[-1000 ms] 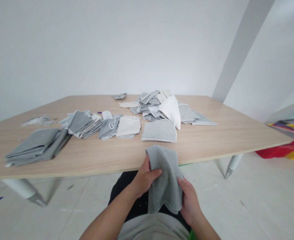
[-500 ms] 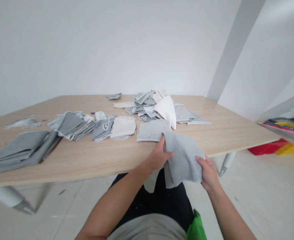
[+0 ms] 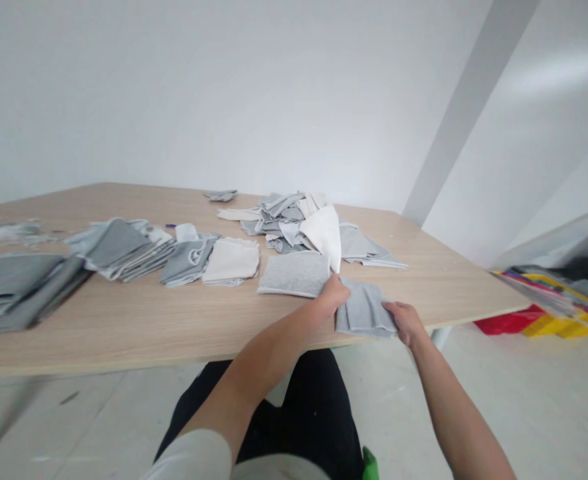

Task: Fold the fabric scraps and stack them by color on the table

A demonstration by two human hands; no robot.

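A grey piece of fabric (image 3: 367, 308) lies at the table's front edge, stretched between both my hands. My left hand (image 3: 333, 293) is closed on its left upper edge, close beside a folded light grey cloth (image 3: 294, 273). At the right side, my right hand (image 3: 405, 320) pinches the fabric's edge. Shallow creases run through the piece. Just behind my left hand, a white cloth (image 3: 324, 233) hangs off a heap of grey and cream scraps (image 3: 284, 220).
Several stacks stand along the left: cream cloths (image 3: 231, 260), grey cloths (image 3: 189, 260), mixed folded pieces (image 3: 124, 247) and large grey folded fabric (image 3: 19, 287). Flat grey pieces (image 3: 367, 247) lie right of the heap. Red and yellow bins (image 3: 539, 321) stand on the floor at right.
Both hands have brought the grey fabric from above my lap onto the table's front edge, where it now lies flatter. The view has shifted slightly.
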